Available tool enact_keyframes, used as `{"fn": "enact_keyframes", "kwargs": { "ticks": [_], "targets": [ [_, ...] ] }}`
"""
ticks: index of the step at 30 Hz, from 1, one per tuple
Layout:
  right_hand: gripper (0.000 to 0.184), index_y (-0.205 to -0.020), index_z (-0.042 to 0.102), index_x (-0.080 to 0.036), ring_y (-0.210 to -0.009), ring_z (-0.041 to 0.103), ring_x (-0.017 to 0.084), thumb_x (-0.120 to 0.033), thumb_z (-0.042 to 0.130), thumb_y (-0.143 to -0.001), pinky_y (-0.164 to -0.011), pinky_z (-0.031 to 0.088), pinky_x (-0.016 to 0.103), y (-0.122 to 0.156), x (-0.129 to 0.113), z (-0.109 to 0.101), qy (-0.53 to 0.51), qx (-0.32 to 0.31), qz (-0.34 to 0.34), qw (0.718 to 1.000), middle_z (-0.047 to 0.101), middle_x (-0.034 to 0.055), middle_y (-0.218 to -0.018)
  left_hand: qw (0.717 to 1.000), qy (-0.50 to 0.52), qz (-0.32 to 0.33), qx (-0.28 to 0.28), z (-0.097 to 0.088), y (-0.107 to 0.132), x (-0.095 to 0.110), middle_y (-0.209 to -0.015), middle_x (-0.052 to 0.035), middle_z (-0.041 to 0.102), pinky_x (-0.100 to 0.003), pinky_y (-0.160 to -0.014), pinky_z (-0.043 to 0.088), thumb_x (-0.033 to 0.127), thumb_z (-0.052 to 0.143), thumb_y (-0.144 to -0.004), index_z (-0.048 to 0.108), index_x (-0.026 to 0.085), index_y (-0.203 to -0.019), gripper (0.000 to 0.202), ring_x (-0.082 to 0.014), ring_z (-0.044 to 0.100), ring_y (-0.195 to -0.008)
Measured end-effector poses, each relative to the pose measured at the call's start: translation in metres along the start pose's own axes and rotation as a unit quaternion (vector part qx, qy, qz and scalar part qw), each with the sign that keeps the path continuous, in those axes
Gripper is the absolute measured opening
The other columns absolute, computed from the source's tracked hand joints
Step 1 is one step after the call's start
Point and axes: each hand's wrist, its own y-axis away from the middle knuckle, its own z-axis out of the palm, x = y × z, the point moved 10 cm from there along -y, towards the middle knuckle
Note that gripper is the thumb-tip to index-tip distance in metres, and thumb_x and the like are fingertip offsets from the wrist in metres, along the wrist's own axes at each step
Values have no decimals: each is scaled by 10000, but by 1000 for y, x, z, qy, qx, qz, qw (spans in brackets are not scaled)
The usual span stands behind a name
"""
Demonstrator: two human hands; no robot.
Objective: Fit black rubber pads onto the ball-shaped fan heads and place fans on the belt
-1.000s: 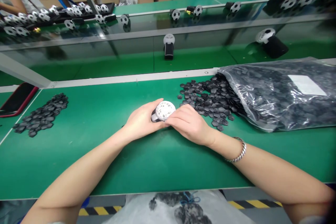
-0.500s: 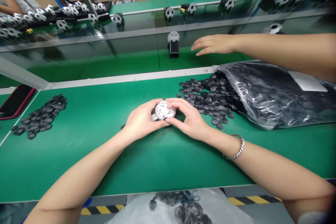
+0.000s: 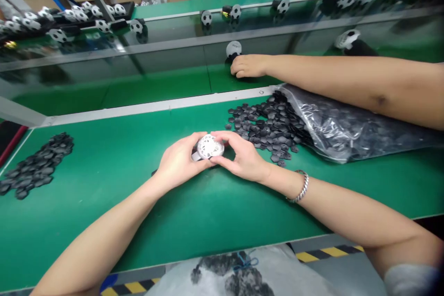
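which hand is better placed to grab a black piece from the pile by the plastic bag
Likely the right hand: it's nearer the pile of black pieces at the plastic bag. Both hands hold the round white part, but the left hand sits farther away.

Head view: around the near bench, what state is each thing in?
White openwork ball: held
Left hand: curled around the ball
Right hand: closed on its other side
Plastic bag: open
Black pieces beside the bag: heaped loose
Black pieces at far left: piled loose
Bracelet: worn
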Motion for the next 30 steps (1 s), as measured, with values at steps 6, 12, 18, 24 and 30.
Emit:
{"fn": "enact_keyframes", "kwargs": {
  "ticks": [6,12,18,24,30],
  "targets": [
    [67,-861,634,-156,-845,566,192,-208,614,-822,-780,460,322,-26,50,-35,120,-21,84,989,603,47,-883,998,-61,14,-7,0,1,0,-1244,5,543,-341,-818,448,391,603,-695,408,292,-1263,609,-246,542,-1059],
    [87,-887,687,-166,-874,512,227,-204,651,-818,-802,398,324,-34,68,-25,356,-123,74,924,613,58,-895,992,-116,49,-14,1,1,6,-1229,17,562,-404,-844,401,135,453,-704,409,308,-1282,604,-244,536,-1040],
    [183,-977,639,-82,-837,493,258,-94,490,-872,-749,401,346,-27,58,-12,445,-174,1,879,601,117,-858,992,-109,59,-12,1,-1,3,-1204,5,574,-431,-913,356,103,431,-685,401,303,-1290,638,-233,507,-1066],
    [133,-911,634,-149,-807,562,167,-92,531,-850,-737,438,254,-24,27,-25,171,-80,27,982,626,40,-872,991,-122,63,8,-4,-4,-7,-1213,25,558,-525,-1063,156,56,403,-690,394,325,-1291,658,-227,413,-1187],
    [88,-835,663,-177,-781,560,146,-108,628,-795,-727,434,254,-15,-10,-2,-5,-107,9,994,599,20,-823,991,-111,79,-10,-2,-5,-9,-1298,13,491,-569,-1069,86,152,477,-706,332,295,-1330,656,-267,320,-1263]
  ]
}}
